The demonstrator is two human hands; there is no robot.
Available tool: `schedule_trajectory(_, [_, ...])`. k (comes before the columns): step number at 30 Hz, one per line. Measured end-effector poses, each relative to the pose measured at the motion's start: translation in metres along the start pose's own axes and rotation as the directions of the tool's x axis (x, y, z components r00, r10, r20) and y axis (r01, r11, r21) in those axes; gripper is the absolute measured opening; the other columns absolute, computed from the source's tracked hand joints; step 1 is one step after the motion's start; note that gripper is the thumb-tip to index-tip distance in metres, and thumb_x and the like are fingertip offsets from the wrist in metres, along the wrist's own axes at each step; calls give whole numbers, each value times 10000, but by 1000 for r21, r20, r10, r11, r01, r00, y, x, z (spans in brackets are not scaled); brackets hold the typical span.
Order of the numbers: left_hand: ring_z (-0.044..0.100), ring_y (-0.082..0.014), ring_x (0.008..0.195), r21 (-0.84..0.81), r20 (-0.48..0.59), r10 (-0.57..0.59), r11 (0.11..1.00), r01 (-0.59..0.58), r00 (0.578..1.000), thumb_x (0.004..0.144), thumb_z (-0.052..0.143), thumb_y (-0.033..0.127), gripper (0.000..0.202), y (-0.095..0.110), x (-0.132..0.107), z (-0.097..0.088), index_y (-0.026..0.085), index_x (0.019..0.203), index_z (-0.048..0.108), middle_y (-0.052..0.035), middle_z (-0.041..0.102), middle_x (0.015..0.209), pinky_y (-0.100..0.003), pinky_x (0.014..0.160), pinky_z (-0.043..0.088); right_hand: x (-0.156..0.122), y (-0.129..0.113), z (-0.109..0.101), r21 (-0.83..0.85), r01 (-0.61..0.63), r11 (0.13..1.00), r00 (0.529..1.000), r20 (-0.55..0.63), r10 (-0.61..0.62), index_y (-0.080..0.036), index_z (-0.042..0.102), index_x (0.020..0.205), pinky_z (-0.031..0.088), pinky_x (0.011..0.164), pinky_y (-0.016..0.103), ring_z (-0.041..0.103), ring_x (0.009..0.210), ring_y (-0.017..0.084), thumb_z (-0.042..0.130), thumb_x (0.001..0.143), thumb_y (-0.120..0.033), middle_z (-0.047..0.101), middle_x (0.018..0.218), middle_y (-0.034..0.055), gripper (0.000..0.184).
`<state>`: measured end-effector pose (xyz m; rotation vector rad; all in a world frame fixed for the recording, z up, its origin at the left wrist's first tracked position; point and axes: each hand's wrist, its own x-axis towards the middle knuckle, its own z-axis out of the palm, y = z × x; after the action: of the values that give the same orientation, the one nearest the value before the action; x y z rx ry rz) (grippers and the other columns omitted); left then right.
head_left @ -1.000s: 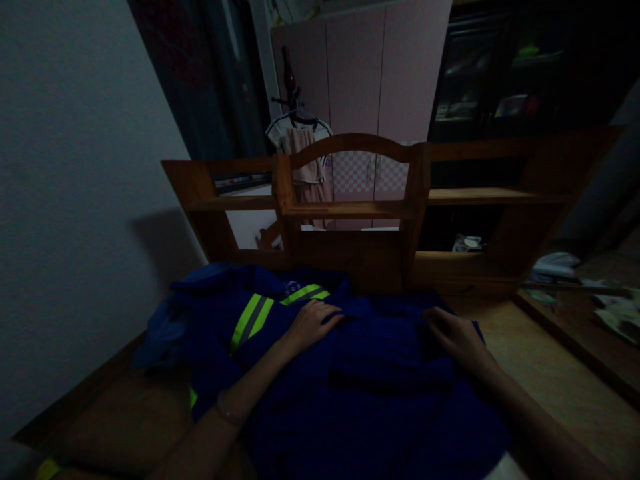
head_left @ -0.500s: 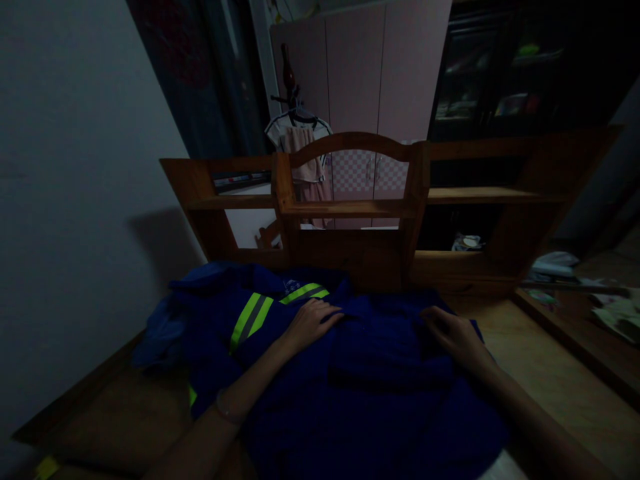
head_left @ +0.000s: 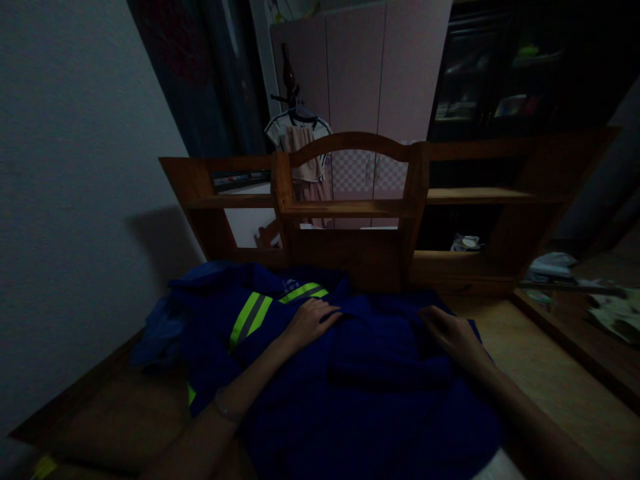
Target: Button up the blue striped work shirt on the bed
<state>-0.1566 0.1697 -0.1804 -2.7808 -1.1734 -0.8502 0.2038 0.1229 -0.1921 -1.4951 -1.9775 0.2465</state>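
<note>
A dark blue work jacket [head_left: 390, 407] with yellow-green and grey reflective strips lies spread over the wooden surface, its cloth folded and rumpled. On its upper middle, near the reflective strip [head_left: 304, 291], rests my left hand [head_left: 311, 321], fingers stretched out over the cloth and thumb apart. A bracelet circles the left wrist. My right hand [head_left: 450, 333] is at the garment's right part, fingers curled and closed at the cloth; its fingertips are partly hidden in the dim light.
A wooden shelf unit [head_left: 350, 210] stands just behind the jacket. Lighter blue cloth [head_left: 163, 337] lies at the left by the wall [head_left: 90, 200]. Bare wooden boards [head_left: 545, 353] show at right, beside a raised edge. Clothes [head_left: 300, 143] hang on a stand farther back.
</note>
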Motion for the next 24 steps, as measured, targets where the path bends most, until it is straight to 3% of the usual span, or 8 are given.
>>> schedule_trajectory(24, [615, -182, 903, -4, -11, -6, 1000, 6, 1000, 941, 456, 363, 262, 0, 0, 0, 227, 1029, 661, -19, 703, 973, -334, 858, 432, 0, -1, -1, -42, 17, 999, 1000, 27, -16, -250, 596, 982, 406, 545, 252, 629, 625, 185, 403, 911, -407, 672, 738, 15, 259])
